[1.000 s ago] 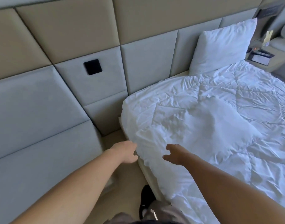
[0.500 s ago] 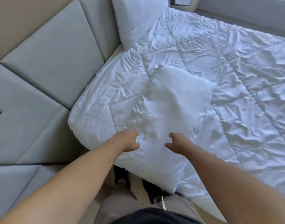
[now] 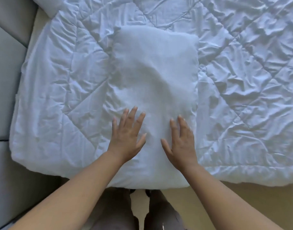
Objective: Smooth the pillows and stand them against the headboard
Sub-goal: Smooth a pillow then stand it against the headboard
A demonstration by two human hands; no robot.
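Observation:
A white pillow (image 3: 155, 72) lies flat on the quilted white duvet (image 3: 242, 80), its near end reaching the bed's edge. Both my hands rest palm down on its near half with fingers straight and spread. My left hand (image 3: 127, 135) is on the pillow's left part, my right hand (image 3: 180, 140) on its right part. A corner of a second white pillow (image 3: 47, 5) shows at the top left, beside the grey padded headboard (image 3: 8, 72).
The padded headboard panels run down the left side. A strip of beige floor (image 3: 242, 196) lies along the bed's near edge. My legs and dark shoes stand right below the pillow.
My view has tilted down over the bed. Both hands went from loosely curled above the duvet's edge to flat on the pillow with fingers spread.

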